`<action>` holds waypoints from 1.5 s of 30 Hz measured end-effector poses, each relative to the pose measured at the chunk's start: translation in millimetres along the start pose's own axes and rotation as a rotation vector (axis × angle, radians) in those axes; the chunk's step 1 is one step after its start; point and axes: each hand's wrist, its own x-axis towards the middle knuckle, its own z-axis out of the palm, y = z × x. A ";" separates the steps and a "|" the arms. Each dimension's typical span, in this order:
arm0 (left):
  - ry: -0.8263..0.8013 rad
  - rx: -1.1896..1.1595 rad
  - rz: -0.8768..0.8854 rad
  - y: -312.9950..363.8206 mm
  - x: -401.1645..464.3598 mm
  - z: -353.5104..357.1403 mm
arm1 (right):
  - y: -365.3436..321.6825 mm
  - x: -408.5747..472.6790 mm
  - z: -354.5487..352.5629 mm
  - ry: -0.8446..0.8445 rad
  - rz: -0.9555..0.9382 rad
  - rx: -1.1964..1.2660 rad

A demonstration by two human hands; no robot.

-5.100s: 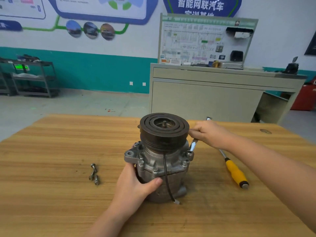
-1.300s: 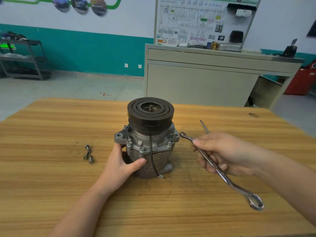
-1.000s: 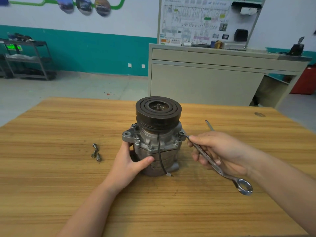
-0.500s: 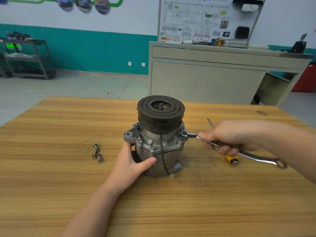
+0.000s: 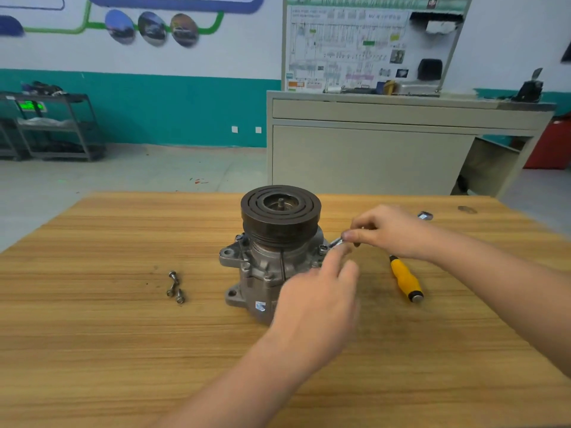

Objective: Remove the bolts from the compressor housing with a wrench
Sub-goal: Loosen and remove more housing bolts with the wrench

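Workshop with teal walls, wooden table (image 5: pixel 92 350). My right hand (image 5: pixel 392 233) pinches the wrench (image 5: pixel 335 241) at the compressor (image 5: pixel 272 257); left hand (image 5: pixel 315 307) blurry, fingers loose, in front of it. Loose bolts (image 5: pixel 175 287) well left.

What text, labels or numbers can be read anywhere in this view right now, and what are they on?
Nothing in this view reads clearly.
Wiring-diagram board: fine print, too small and blurred.
Green lit display on the shelf rack: glowing characters, blurred.
Small blue-and-white sticker on the compressor housing: unreadable.
Wrench in the right hand: no marking visible.
Yellow-handled screwdriver: none visible.
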 end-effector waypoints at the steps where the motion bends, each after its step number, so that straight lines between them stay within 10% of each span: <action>1: -0.100 0.047 -0.109 9.3 7.6 2.5 | 2.3 -1.8 2.7 0.027 -0.018 -0.002; 14: -0.354 0.309 -0.278 17.5 13.4 5.6 | 7.1 -18.6 24.9 0.410 -0.211 -0.312; 19: -0.445 0.257 -0.219 9.3 15.2 8.0 | 1.5 -51.2 63.2 1.124 -0.022 0.474; 22: -0.439 0.240 -0.201 10.6 18.9 6.5 | -12.5 -48.1 69.0 0.702 0.366 1.291; 25: -0.280 0.152 -0.219 6.9 11.2 1.6 | -9.3 -25.6 48.8 0.285 0.324 1.672; 29: 0.288 -0.095 0.112 -30.7 -31.6 3.9 | 4.2 -25.4 42.6 0.217 0.052 1.488; 32: 0.624 -0.313 -0.049 -76.5 -59.3 9.1 | -2.3 -32.4 51.7 0.197 -0.111 1.268; 37: 0.230 -0.760 -0.584 -105.0 -54.1 13.2 | -31.3 -45.8 66.6 0.546 -0.068 1.154; 45: -0.024 -0.917 -0.556 -112.6 -63.1 22.5 | -61.7 -47.8 77.7 0.849 0.155 1.539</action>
